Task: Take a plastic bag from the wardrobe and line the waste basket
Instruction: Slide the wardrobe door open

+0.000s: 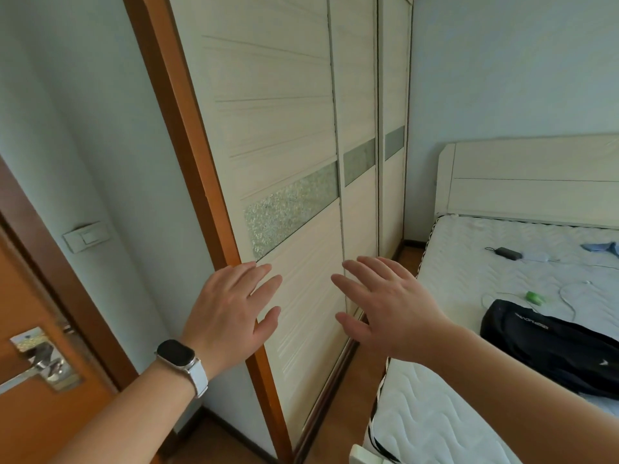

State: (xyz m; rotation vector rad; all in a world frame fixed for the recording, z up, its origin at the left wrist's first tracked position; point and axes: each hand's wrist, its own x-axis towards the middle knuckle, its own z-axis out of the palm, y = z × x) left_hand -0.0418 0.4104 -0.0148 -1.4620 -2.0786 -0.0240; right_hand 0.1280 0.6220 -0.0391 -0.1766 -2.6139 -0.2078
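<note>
A tall wardrobe [288, 122] with cream sliding doors and a brown wooden frame fills the middle of the head view; its doors are closed. My left hand [231, 313], with a watch on the wrist, is stretched toward the nearest door panel, fingers straight and spread, close to the door's left edge. My right hand [385, 299] reaches forward with spread straight fingers near the seam between the first and second door. Whether either hand touches the door I cannot tell. No plastic bag or waste basket is in view.
A bed [469, 269] with a bare white mattress stands right of the wardrobe, leaving a narrow strip of wooden floor between them. A black bag [549, 343], a charger and cables lie on it. An orange door with a metal handle [40, 360] is at the left.
</note>
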